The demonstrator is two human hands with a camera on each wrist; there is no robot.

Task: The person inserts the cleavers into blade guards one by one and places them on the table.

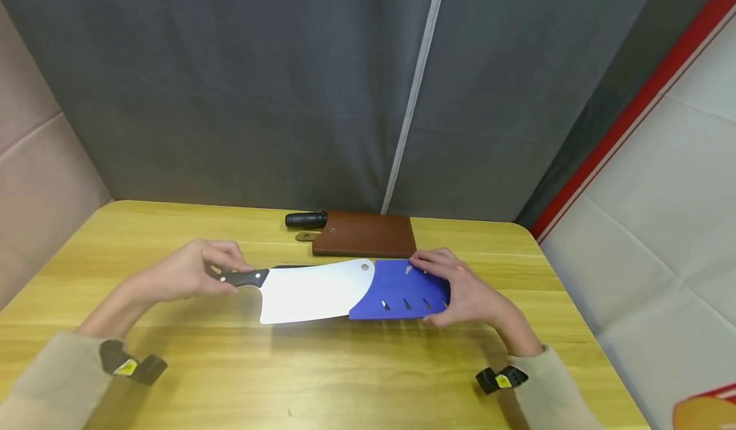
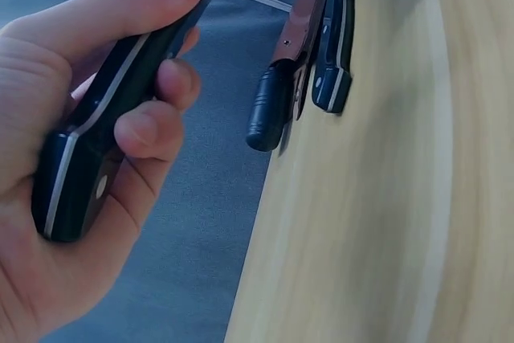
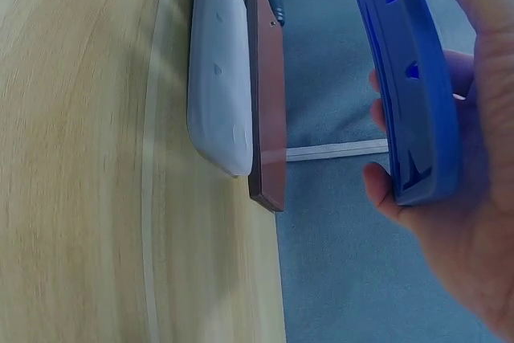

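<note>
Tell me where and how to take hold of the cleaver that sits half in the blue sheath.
Grip the cleaver by its black handle, coming from its handle end on the left, where the left hand already holds it. The handle is the only blunt part clear of the blade; the tip end sits inside the blue sheath, which the right hand holds.

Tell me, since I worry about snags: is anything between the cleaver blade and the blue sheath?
Nothing visible. The blade already sits partly inside the blue sheath, held by the right hand; the left hand grips the handle.
</note>
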